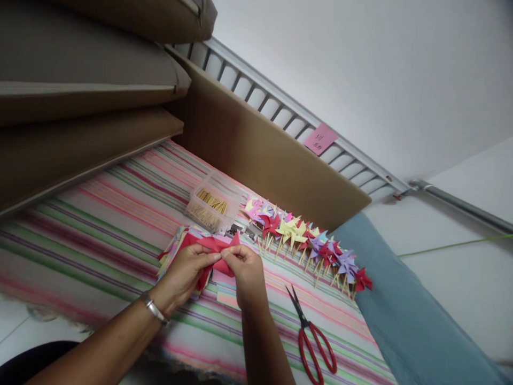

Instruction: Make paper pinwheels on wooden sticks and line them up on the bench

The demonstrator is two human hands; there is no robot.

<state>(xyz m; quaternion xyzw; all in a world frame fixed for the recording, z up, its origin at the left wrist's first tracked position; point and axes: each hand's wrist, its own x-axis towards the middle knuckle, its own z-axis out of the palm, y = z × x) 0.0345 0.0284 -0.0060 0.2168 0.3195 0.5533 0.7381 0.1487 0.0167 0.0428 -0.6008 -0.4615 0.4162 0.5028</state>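
Note:
Both hands pinch a red paper pinwheel (218, 245) above a stack of coloured paper (176, 251). My left hand (196, 264), with a silver bracelet at the wrist, grips its left side. On the right, my right hand (245, 264) has its thumb and forefinger closed near the pinwheel's middle; any small part between them is hidden. Just beyond the hands stands a clear plastic box (192, 206) holding short wooden sticks (212, 201). Small metal pieces (251, 231) lie in a little tray beside it. Finished pinwheels on sticks (294, 230) form a row to the right.
Red-handled scissors (308, 337) lie on the striped cloth (120, 214), right of my right arm. A brown board (256, 139) leans against a white railing behind, with a pink note (321, 139) on top. Large brown padded slabs (92, 131) are stacked at the left.

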